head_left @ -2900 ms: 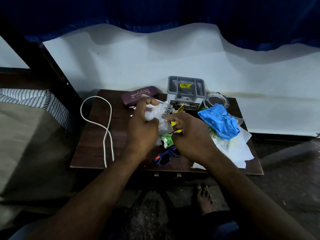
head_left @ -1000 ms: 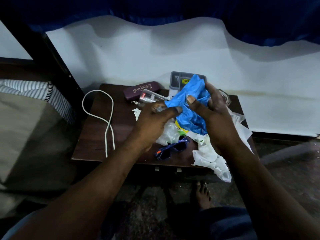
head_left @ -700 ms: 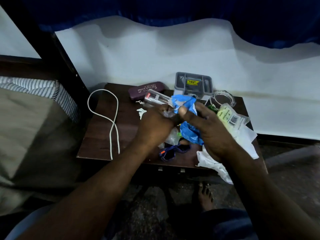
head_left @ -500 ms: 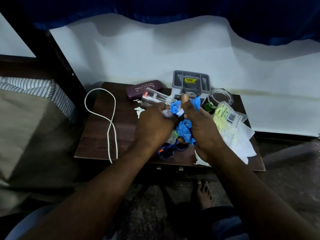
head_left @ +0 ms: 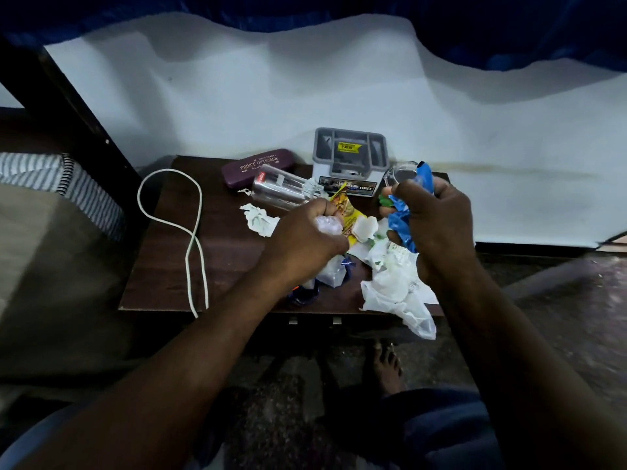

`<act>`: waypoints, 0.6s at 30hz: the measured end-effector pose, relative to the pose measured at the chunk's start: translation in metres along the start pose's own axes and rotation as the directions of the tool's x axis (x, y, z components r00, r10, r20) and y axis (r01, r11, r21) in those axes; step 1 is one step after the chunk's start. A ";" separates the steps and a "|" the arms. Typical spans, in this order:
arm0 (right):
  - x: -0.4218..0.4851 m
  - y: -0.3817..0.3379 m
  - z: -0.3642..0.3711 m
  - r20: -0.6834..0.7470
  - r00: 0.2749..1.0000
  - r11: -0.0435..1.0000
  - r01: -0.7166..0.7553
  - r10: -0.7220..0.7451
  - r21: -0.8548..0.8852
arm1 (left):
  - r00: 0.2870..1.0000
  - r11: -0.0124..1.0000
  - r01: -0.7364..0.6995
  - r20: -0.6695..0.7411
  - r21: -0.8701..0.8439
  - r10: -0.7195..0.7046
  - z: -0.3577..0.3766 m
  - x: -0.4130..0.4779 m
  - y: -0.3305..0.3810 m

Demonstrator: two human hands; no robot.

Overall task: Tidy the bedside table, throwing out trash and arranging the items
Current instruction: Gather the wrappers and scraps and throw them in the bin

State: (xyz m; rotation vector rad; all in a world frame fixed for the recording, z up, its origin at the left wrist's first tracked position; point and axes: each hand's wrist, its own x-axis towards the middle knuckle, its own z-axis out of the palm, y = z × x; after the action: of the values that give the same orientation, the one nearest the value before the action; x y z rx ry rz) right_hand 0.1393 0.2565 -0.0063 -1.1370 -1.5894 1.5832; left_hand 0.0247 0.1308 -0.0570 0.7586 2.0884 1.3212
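Trash on the bedside table (head_left: 217, 252) is now split between my hands: the right hand (head_left: 437, 222) has bunched the blue plastic bag (head_left: 402, 225) tight, moved right; the left hand (head_left: 305, 235) grips a clear crumpled wrapper (head_left: 327, 225) mid-table. I judge gathering half done; white bags (head_left: 397, 286) remain at the near edge

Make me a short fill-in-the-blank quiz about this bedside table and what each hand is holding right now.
1. The right hand grips a crumpled plastic bag coloured ____.
2. The left hand is closed on a wad of clear ____.
3. The white cord lies on the table's ____ side.
4. The maroon glasses case sits left of the ____ organiser box.

Missing words: blue; plastic; left; grey
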 end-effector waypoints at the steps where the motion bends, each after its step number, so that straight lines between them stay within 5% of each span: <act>1: 0.000 0.000 -0.002 -0.003 1.000 1.000 0.006 -0.006 0.002 | 1.000 1.000 0.000 0.006 -0.019 0.001 0.003 0.000 0.001; 7: 0.004 -0.005 -0.017 -0.049 0.998 0.999 0.039 -0.037 0.035 | 1.000 1.000 -0.015 -0.011 0.002 0.015 0.021 0.002 0.012; 18: 0.017 0.005 -0.056 -0.132 0.991 0.989 0.003 -0.023 -0.147 | 0.967 0.981 -0.061 0.255 0.184 0.013 0.072 0.007 0.023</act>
State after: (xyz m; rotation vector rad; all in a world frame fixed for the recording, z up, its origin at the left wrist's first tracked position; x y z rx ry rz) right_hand 0.1824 0.2973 -0.0086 -1.2799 -1.6415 1.3697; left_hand 0.0739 0.1878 -0.0635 0.9969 2.0192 0.9923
